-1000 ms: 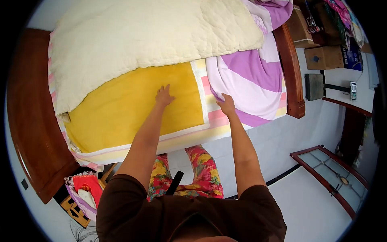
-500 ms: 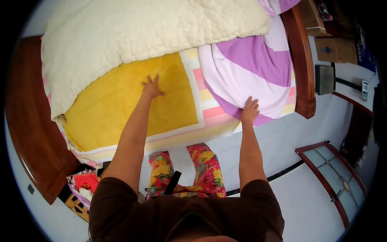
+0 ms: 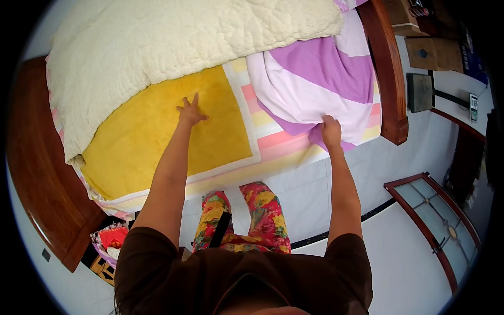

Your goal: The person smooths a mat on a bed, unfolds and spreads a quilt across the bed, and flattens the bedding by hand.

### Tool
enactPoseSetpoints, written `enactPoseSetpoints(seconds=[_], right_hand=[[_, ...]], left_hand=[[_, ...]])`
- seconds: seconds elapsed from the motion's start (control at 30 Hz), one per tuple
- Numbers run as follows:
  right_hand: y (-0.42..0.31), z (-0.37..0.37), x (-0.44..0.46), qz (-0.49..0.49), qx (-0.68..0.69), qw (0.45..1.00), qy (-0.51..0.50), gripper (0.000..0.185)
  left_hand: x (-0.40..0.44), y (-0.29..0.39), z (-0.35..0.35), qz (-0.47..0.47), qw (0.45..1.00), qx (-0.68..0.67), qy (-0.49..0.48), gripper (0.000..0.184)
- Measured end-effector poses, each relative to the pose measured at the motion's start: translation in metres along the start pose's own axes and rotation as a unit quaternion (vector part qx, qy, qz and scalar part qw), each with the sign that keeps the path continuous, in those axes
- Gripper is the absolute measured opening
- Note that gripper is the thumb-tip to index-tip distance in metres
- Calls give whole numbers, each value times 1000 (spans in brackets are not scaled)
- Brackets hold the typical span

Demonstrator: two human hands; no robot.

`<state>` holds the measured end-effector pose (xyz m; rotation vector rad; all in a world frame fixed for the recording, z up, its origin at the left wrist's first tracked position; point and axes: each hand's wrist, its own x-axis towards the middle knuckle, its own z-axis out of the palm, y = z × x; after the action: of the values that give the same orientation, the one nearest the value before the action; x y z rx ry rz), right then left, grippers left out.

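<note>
My left hand lies with spread fingers on a yellow mat with a white border, holding nothing. At the bed's near edge, my right hand is closed on the edge of a purple and white blanket, which bunches in folds around the fingers. Beneath both is a striped pink, yellow and white sheet. A thick cream quilt is pushed to the far side and covers the far part of the mat.
A dark wooden headboard stands at the left, and a wooden footboard at the right. Cardboard boxes and a phone are beyond the footboard. A glass-paned door is at the lower right. A bundle of cloth sits at the lower left.
My right hand has closed from an open pose onto the blanket's edge and pulled up a fold. My left hand stays spread on the mat. The whole view has shifted slightly.
</note>
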<state>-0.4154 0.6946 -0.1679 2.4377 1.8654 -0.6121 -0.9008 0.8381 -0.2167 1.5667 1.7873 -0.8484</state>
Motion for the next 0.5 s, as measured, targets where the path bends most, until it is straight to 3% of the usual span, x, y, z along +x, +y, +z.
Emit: enactPoseSetpoints(seconds=[0.07, 0.17, 0.3, 0.4, 0.43, 0.47, 0.5], right_hand=[[-17, -20, -6, 134, 143, 980, 24, 13], [-38, -48, 2, 223, 242, 937, 115, 17], [-71, -40, 13, 142, 291, 923, 210, 26], [-102, -19, -11, 185, 434, 876, 97, 40], [-115, -25, -18, 230, 514, 826, 18, 40], [-130, -31, -27, 223, 668, 709, -39, 40], [-150, -51, -34, 217, 721, 652, -88, 41]], left_hand=[[2, 2, 3, 0, 1000, 0, 11, 110], [1, 0, 4, 15, 1000, -9, 12, 108], [-1, 1, -1, 7, 1000, -27, 4, 108], [-1, 1, -3, 2, 999, -33, 6, 106], [0, 0, -3, 7, 999, -34, 8, 105], [2, -1, -4, 7, 1000, -23, 9, 103], [6, -2, -5, 7, 1000, -12, 10, 102]])
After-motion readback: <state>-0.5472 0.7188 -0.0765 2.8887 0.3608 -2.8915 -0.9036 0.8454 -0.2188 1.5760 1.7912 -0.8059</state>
